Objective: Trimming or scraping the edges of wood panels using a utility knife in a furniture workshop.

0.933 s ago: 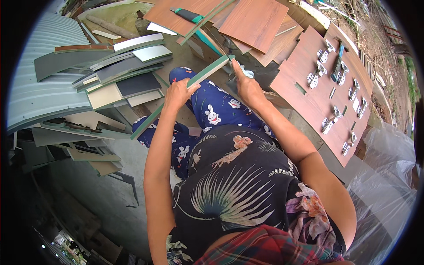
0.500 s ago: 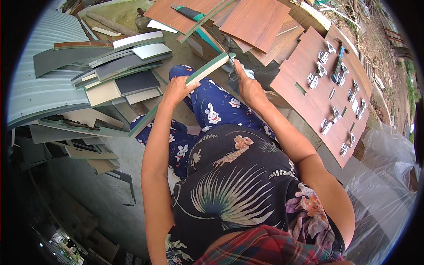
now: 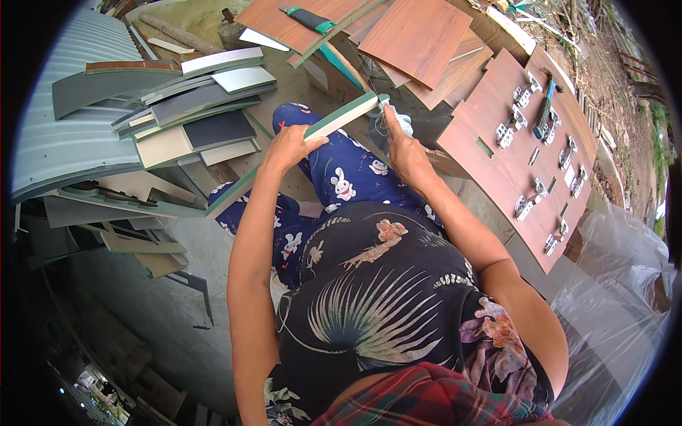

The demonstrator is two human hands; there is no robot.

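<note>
Left hand [image 3: 290,148] around green-edged strip [image 3: 347,119]

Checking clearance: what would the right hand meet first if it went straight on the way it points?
Probably the upper end of the green-edged strip, just ahead of the right hand; exact depth there is unclear.

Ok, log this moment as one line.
Left hand: gripping green-edged strip | Right hand: at strip's upper end, hold unclear | Right side: metal hinges on brown board
</note>
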